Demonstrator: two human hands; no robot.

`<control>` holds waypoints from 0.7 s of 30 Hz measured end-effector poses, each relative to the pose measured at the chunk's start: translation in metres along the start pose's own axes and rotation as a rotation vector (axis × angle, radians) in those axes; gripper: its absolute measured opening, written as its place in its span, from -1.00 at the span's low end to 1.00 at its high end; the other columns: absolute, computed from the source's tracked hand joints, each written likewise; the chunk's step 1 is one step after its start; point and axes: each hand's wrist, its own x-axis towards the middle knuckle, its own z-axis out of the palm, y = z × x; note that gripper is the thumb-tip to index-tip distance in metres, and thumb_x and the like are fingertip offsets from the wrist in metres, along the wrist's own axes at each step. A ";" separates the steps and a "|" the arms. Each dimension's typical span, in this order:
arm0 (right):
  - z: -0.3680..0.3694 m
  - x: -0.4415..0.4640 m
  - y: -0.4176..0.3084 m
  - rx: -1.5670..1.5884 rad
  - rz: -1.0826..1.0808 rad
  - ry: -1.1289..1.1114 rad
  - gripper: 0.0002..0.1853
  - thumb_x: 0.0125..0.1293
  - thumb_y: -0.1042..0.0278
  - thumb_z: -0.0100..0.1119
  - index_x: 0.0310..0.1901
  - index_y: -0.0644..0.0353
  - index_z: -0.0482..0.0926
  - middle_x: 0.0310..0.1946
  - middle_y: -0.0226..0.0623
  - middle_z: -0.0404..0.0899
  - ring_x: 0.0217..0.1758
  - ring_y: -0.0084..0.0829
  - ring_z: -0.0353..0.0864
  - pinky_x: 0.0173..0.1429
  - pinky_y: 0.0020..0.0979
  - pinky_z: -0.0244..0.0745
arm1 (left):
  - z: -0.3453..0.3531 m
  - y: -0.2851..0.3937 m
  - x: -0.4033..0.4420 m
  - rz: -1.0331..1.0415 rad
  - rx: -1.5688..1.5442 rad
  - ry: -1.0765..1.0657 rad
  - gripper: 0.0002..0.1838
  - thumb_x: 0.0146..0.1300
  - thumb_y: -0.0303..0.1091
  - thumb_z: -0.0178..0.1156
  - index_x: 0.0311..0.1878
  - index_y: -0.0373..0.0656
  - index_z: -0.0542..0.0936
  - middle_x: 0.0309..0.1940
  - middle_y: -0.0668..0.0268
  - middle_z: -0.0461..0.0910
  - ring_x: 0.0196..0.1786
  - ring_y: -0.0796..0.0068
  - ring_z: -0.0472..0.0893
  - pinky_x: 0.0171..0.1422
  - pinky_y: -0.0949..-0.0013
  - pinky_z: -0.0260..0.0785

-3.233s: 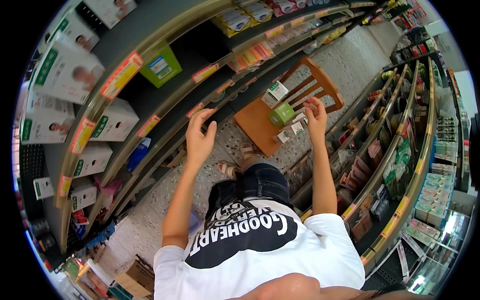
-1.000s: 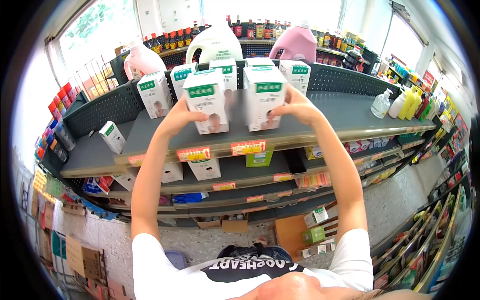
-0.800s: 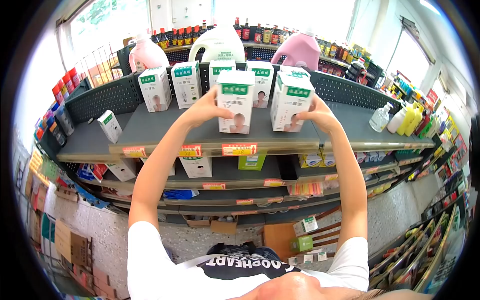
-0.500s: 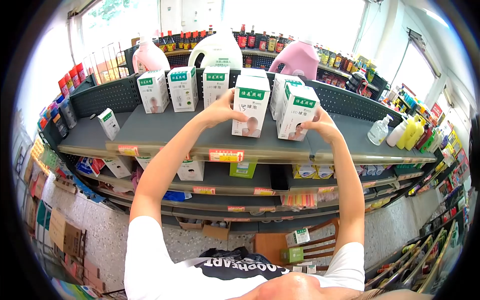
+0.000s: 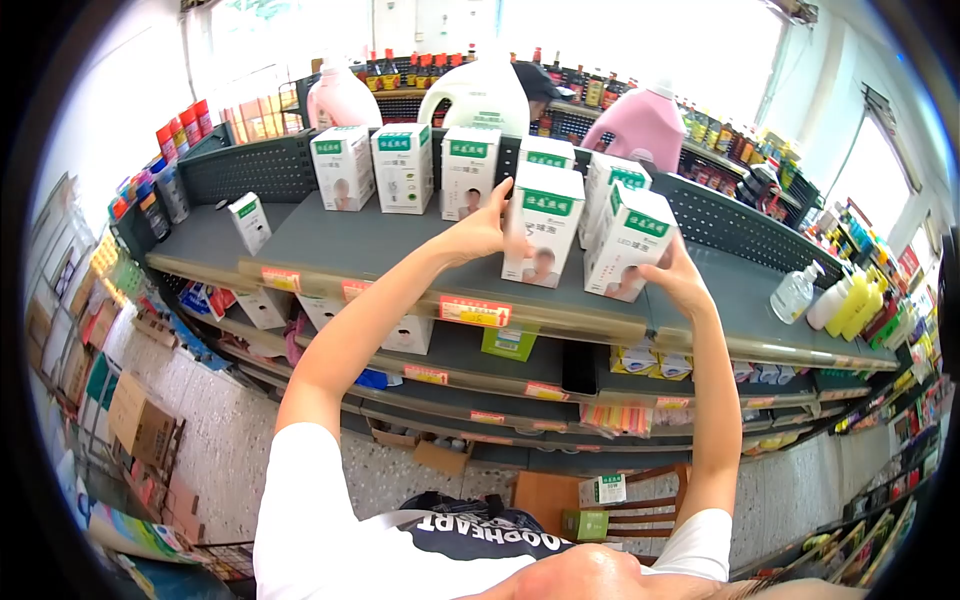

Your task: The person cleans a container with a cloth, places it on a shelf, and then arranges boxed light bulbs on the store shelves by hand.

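Observation:
My left hand [image 5: 480, 232] grips the left side of a white and green LED bulb box [image 5: 545, 225], its thumb toward the front. My right hand [image 5: 682, 280] is closed round the right side of a second LED bulb box [image 5: 630, 240], with the thumb on its lower front corner. Both boxes stand upright near the shelf's front edge, side by side with a narrow gap. Right behind them are another bulb box [image 5: 546, 152] and a partly hidden one [image 5: 606, 180]. Some fingers are hidden behind the boxes.
Three more bulb boxes [image 5: 404, 168] stand along the back of the grey shelf [image 5: 375, 245], and a small box [image 5: 250, 222] at left. Large detergent jugs [image 5: 640, 125] rise behind. A pump bottle [image 5: 795, 295] stands at right. Below is a wooden chair [image 5: 545, 497] with small boxes.
The view has shifted, so the shelf sits further right. More of the box behind the left-hand one shows. A person's dark cap has appeared behind the jugs. Both hands keep their boxes.

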 end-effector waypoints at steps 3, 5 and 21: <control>-0.001 -0.002 0.005 -0.086 -0.215 0.191 0.06 0.22 0.23 0.37 0.57 0.08 -0.19 0.52 -0.03 0.03 0.60 -0.14 0.01 0.54 -0.02 0.02 | -0.018 0.000 -0.011 -0.018 0.187 0.072 0.35 -0.06 -0.31 0.56 0.59 -0.21 -0.28 0.47 -0.02 0.15 0.51 0.22 0.17 0.53 0.22 0.06; 0.000 -0.003 -0.003 -0.164 -0.406 0.353 -0.07 0.31 0.21 0.29 0.55 0.14 -0.09 0.50 -0.06 0.08 0.58 -0.17 0.05 0.55 -0.04 0.00 | -0.035 0.015 -0.029 0.006 0.150 0.138 0.24 -0.01 -0.32 0.53 0.58 -0.20 -0.17 0.48 -0.01 0.14 0.54 0.22 0.14 0.54 0.21 0.04; 0.217 0.023 -0.068 -0.695 -1.013 0.416 -0.52 0.17 0.57 0.24 0.16 0.30 0.44 0.24 0.05 0.38 0.28 -0.04 0.40 0.24 -0.22 0.40 | -0.251 -0.041 -0.048 0.006 0.892 1.092 0.39 -0.20 -0.09 0.57 0.55 -0.11 -0.24 0.26 -0.14 0.26 0.27 -0.18 0.37 0.31 -0.02 0.31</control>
